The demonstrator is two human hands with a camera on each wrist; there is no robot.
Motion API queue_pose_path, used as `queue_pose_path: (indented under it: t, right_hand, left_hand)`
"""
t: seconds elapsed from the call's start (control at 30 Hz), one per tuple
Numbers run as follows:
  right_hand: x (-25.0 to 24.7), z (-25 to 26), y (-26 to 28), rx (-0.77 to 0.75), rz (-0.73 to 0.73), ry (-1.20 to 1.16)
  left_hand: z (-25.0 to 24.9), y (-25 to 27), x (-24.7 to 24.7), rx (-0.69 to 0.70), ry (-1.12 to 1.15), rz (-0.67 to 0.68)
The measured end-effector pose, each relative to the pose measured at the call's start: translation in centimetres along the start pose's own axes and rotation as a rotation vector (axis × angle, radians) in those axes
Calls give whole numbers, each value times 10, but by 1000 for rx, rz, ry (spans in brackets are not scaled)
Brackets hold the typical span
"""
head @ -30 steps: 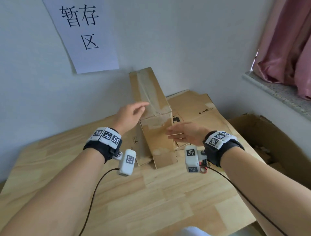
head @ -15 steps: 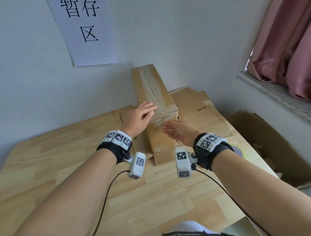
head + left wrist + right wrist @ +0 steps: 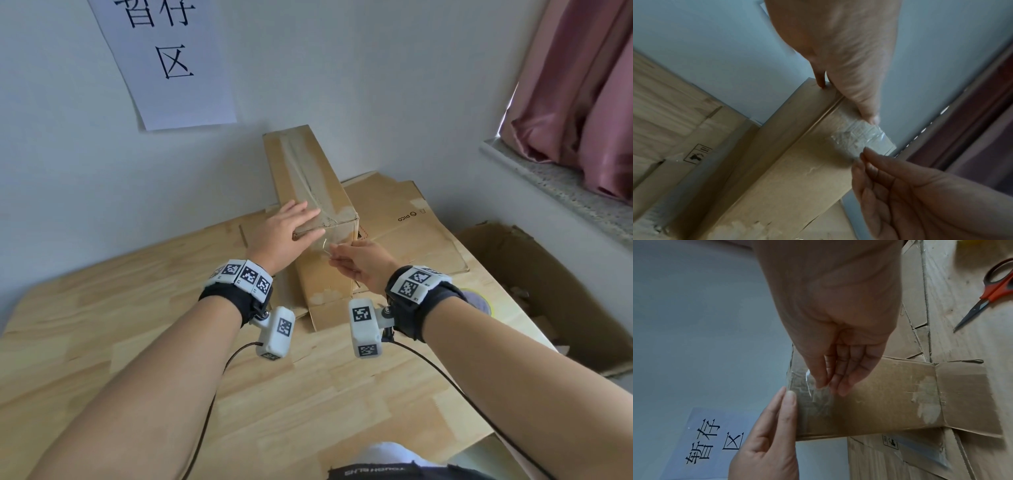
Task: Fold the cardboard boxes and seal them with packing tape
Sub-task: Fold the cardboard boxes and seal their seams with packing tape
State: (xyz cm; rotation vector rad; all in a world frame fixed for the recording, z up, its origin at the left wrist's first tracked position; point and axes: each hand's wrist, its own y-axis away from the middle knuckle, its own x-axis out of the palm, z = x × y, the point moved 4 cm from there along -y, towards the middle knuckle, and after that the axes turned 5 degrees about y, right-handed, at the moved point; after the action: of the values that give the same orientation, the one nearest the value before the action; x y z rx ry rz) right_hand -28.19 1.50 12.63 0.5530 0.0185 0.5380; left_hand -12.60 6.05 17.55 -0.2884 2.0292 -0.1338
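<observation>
A person's two bare forearms reach over a pale wooden counter (image 3: 144, 342) toward one tall, narrow cardboard box (image 3: 329, 274) that stands upright against a white wall. One strip of clear packing tape (image 3: 301, 171) runs along the box's top and folds down over the near edge. The left hand (image 3: 284, 233) lies flat on the box's near top corner, fingers straight and together, holding nothing. The right hand (image 3: 359, 260) has its fingers extended against the near face just below the top edge, where the tape end (image 3: 857, 138) sits wrinkled; its fingertips press on the tape, and whether any of them pinch the loose end cannot be told.

Beneath and behind the box lies flattened cardboard (image 3: 411, 222), printed with a small logo; how many sheets it makes is unclear. One larger open carton (image 3: 548, 291) sits at the counter's right edge, cut off by the frame. One pair of orange-handled scissors (image 3: 986, 292) lies on the counter, seen only from the right wrist. A yellow-rimmed object (image 3: 479, 301) is mostly hidden behind the right wrist strap. One paper sign (image 3: 164, 61) with Chinese characters hangs on the wall, its top cropped. One pink curtain (image 3: 582, 85) hangs at the right.
</observation>
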Motion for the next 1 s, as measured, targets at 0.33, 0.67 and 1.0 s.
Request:
queue_pose_path:
  t: [0.33, 0.67, 1.0]
  right_hand:
    - [-6, 0, -6, 2, -53, 84]
    - [-10, -6, -10, -2, -45, 38]
    - [-18, -6, -15, 49, -113, 246]
  left_hand:
    - [-1, 0, 1, 32, 4, -1]
    - [-10, -11, 14, 164, -118, -21]
    - [-11, -12, 18, 226, -257, -104]
